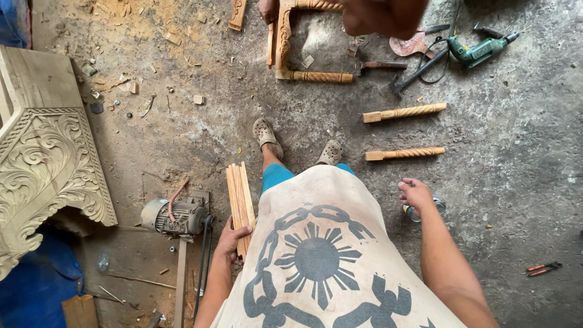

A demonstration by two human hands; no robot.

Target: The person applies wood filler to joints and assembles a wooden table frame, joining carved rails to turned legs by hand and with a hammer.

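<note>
Seen from above, the person stands on a dusty concrete floor (516, 182) in a pale printed shirt, feet in perforated clogs. The left hand (234, 238) is clamped around the lower end of a bundle of thin wooden slats (240, 203), fingers wrapped over the near end, thumb side toward the body; the slats' long axis runs away from the person, roughly up the frame and leaning slightly left, so the free ends point toward the left foot. The right hand (416, 193) hangs well apart from the left, on the other side of the body, loosely curled with fingers partly bent; directly under and beside it sits a small metal can (425, 208) (whether the fingers touch it or only hover I cannot tell). Ahead of the right hand lie two carved, twisted wooden spindles (405, 153) on the floor, roughly parallel, long axes running left to right; the right hand is clearly the nearer one to them. Further ahead another person's hand (267, 9) holds a carved wooden frame (284, 42). A green electric drill (480, 50) lies at the upper right, an electric motor (173, 217) just left of the slats, a large carved wooden panel (45, 164) at the far left, and red-handled pliers (542, 268) at the right.
</note>
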